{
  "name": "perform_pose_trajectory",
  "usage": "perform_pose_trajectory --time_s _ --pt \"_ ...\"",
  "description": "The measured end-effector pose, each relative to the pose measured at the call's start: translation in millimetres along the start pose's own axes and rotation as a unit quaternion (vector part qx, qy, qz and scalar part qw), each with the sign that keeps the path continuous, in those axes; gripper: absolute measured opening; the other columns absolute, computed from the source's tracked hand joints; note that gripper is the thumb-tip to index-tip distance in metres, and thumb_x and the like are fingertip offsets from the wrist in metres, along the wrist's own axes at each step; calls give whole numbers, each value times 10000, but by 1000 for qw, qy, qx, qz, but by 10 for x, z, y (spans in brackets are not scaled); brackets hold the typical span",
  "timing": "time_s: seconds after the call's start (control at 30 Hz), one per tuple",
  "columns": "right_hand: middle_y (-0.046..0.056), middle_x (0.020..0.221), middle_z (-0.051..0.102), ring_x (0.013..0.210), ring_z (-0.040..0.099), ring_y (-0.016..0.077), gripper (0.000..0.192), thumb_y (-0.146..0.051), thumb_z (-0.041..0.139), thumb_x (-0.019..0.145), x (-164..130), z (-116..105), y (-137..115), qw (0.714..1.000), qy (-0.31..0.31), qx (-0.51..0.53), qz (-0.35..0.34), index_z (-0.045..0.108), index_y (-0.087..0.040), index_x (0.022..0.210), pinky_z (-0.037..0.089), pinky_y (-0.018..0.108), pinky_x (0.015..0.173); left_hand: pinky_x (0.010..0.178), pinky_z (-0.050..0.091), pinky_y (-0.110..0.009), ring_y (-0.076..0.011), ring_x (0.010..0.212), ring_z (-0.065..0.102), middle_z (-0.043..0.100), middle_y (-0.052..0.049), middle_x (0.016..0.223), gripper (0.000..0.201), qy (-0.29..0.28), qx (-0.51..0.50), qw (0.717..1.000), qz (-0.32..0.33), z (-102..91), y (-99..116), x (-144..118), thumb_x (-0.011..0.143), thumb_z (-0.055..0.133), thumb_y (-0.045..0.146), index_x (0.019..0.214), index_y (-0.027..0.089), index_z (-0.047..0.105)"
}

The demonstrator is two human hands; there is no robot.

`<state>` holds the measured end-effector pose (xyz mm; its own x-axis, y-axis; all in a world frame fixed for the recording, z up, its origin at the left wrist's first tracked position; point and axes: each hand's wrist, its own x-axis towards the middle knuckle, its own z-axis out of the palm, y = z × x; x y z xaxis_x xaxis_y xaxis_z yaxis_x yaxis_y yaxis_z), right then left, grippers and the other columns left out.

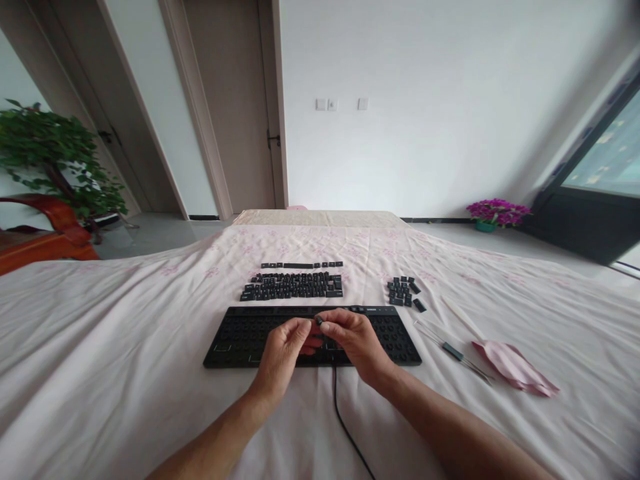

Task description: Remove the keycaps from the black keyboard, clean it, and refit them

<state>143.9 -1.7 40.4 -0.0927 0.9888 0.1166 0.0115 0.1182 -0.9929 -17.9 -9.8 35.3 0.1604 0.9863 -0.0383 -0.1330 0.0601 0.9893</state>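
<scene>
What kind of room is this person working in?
Most likely a room in a home or flat. Plain interior doors stand behind a cloth-covered table, potted plants sit on the floor, and a large window is at the right. It looks domestic, not industrial.

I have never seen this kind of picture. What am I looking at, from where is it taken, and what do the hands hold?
There is no machine here: a person wears a camera on the head, looking down at their own bare hands. The left hand and right hand meet over a black keyboard whose keycaps are removed. Their fingers pinch one small dark keycap between them. Behind lie rows of keycaps, a smaller keycap pile to the right, a thin tool and a pink cloth, all on a pale sheet.
</scene>
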Motion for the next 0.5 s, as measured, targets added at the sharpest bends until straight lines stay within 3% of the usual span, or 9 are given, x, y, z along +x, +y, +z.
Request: perform_pose_trajectory --time_s 0.1,0.2,0.37,0.5 --pt "-17 633 596 533 436 72 303 -419 803 655 -9 51 30 968 -36 193 156 699 -164 783 288 196 473 678 504 -266 -186 735 660 722 -53 861 292 43 69 994 75 -2 36 -36 811 644 441 905 172 709" --pt "-23 630 588 520 422 67 321 -403 839 608 -41 73 27 935 -68 271 219 658 -169 731 248 189 453 700 483 -246 -156 711 630 704 -29 842 185 82 109 981 136 -6 44 -64 791 678 363 881 203 695" --pt "-17 639 584 525 435 78 287 -401 810 667 -101 86 48 914 -102 309 244 639 -186 751 236 187 441 704 468 -239 -143 712 586 673 -23 893 142 87 155 965 192 1 49 -79 768 702 304 889 230 705" --pt "-13 658 579 531 437 76 327 -470 774 700 -150 121 97 926 -116 295 204 636 -184 778 243 181 442 702 467 -246 -143 707 568 646 -29 898 136 87 184 955 216 -3 39 -80 773 697 298 894 238 716"
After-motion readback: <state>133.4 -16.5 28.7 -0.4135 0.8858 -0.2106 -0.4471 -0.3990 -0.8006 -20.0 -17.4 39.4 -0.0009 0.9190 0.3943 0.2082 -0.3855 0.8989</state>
